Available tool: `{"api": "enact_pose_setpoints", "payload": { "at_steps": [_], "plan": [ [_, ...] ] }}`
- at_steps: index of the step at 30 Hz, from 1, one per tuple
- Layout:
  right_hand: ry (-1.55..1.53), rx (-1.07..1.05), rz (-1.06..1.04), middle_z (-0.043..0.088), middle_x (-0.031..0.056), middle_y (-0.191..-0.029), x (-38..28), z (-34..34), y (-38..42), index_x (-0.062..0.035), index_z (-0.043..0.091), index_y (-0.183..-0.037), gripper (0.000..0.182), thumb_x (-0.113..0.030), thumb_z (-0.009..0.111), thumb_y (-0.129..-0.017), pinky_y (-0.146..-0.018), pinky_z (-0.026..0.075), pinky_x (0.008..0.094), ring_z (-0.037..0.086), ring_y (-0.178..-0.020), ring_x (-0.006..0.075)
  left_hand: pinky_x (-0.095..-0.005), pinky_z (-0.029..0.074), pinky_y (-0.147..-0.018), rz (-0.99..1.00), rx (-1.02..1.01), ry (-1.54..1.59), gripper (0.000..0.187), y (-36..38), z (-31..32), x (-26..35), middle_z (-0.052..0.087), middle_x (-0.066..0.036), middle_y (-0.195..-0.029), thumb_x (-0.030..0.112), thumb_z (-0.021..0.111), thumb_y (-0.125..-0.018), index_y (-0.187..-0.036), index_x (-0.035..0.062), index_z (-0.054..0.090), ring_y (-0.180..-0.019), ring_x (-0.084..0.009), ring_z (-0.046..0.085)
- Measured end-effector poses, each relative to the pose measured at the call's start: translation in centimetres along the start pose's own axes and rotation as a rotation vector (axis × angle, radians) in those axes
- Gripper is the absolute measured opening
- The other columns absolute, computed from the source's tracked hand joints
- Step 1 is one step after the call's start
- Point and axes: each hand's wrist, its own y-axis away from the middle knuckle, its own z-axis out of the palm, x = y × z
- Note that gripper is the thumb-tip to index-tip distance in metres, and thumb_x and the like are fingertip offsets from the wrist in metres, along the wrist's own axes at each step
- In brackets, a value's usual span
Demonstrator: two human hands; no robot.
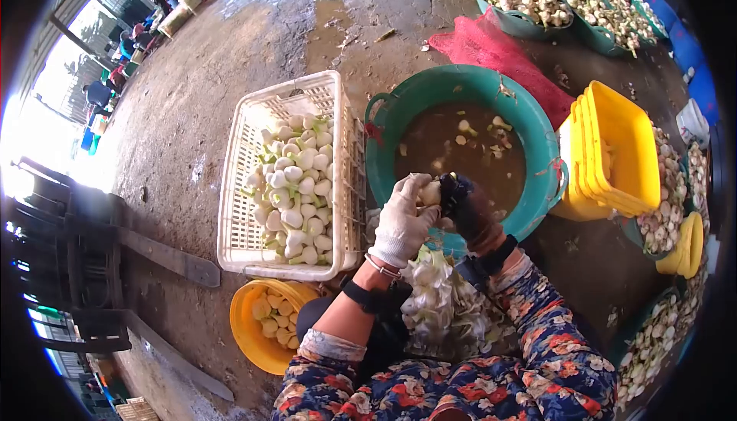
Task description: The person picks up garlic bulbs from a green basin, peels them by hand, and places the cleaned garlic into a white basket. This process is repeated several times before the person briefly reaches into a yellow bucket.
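Wet concrete yard floor (230, 60); white-gloved left hand (402, 221) and dark-gloved right hand (470, 210) pinch a pale bulb (431, 192) between them above the green tub (384, 145); slick gloves could drop it into murky water just beyond.

The left hand (403, 225) wore a white knit glove, the right hand (470, 210) a dark one. Both sleeves (553, 329) bore red and orange flowers on navy. At twelve o'clock sat a teal basin (537, 137) of brown water; at ten, a white crate (238, 191) of pale bulbs; at seven, an orange bowl (246, 333); at two, yellow tubs (614, 152).
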Motion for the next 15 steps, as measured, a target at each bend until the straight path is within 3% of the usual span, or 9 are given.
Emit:
{"api": "enact_pose_setpoints", "payload": {
  "at_steps": [2, 7, 10, 15],
  "plan": [
    [0.106, 0.030, -0.077, 0.060, -0.0015, -0.084, 0.1, 0.7, 1.9, -0.0089, 0.060, -0.096, 0.020, -0.028, 0.057, -0.093, -0.062, 0.048, 0.0235, 0.057, -0.074, 0.0071, -0.0324, 0.049, -0.083, 0.192, 0.011, -0.130, 0.045, 1.2, 0.2, 0.2, 0.058, -0.012, -0.109, 0.006, 0.072, -0.073, -0.114, 0.0047, 0.055, -0.093, -0.0241, 0.061],
    [0.405, 0.009, -0.207, 0.060, -0.0003, -0.081, -1.7, 1.6, 6.6, -0.0060, 0.061, -0.097, 0.021, -0.027, 0.057, -0.093, -0.061, 0.047, 0.0236, 0.055, -0.070, 0.0068, -0.0320, 0.049, -0.081, 0.245, -0.019, -0.104, 0.043, 3.9, 0.0, 1.5, 0.061, -0.011, -0.102, 0.007, 0.073, -0.072, -0.112, 0.0048, 0.057, -0.090, -0.0235, 0.062],
    [0.495, 0.008, -0.136, 0.061, 0.0007, -0.082, -2.9, 1.8, 8.3, -0.0041, 0.061, -0.099, 0.023, -0.026, 0.057, -0.093, -0.060, 0.046, 0.0239, 0.054, -0.069, 0.0073, -0.0305, 0.050, -0.080, 0.280, -0.034, -0.081, 0.042, 4.8, -0.1, 1.9, 0.062, -0.009, -0.099, 0.009, 0.074, -0.073, -0.111, 0.0047, 0.058, -0.089, -0.0203, 0.062],
    [0.706, -0.015, -0.194, 0.062, 0.0023, -0.083, -4.4, 2.7, 10.7, -0.0036, 0.061, -0.102, 0.019, -0.018, 0.056, -0.091, -0.061, 0.047, 0.0243, 0.055, -0.070, 0.0082, -0.0271, 0.051, -0.070, 0.237, -0.151, 0.157, 0.042, 4.8, 0.1, 1.2, 0.063, -0.007, -0.093, 0.014, 0.072, -0.079, -0.115, 0.0035, 0.054, -0.082, -0.0159, 0.063]
  ]
}}
